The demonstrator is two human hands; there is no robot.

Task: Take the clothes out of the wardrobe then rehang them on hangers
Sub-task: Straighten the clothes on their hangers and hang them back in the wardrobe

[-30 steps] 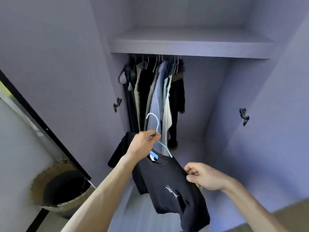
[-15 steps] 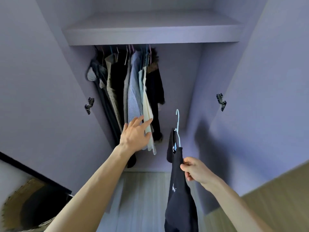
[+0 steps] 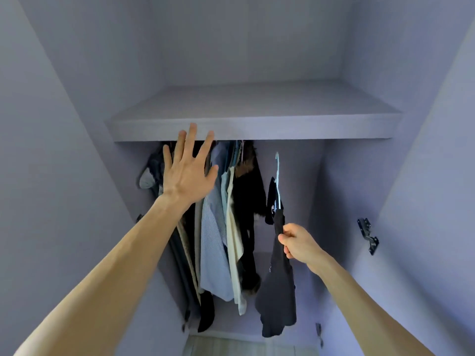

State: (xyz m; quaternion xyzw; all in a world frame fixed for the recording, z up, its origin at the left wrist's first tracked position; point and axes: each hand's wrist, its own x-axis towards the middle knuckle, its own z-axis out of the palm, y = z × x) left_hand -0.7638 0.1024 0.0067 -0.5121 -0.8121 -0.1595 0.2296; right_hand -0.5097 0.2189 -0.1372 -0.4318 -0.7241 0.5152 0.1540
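A black T-shirt [image 3: 279, 283] hangs on a light blue hanger [image 3: 278, 181], edge-on, inside the open wardrobe. My right hand [image 3: 298, 242] pinches the shirt's shoulder just below the hanger, whose hook stands upright under the shelf and right of the hung clothes. My left hand [image 3: 189, 168] is raised with fingers spread, in front of the top of the hung clothes [image 3: 221, 227], fingertips level with the shelf's front edge. Whether it touches them I cannot tell. The rail is hidden behind the shelf.
A grey shelf [image 3: 254, 129] spans the wardrobe above the clothes. Both doors stand open, with a black hinge [image 3: 368, 236] on the right side wall. Free space shows on the right half under the shelf. Light floor [image 3: 223, 346] lies below.
Both hands have risen. My left hand went from the clothes' lower part up to their top by the shelf. My right hand lifted the shirt and hanger higher into the wardrobe.
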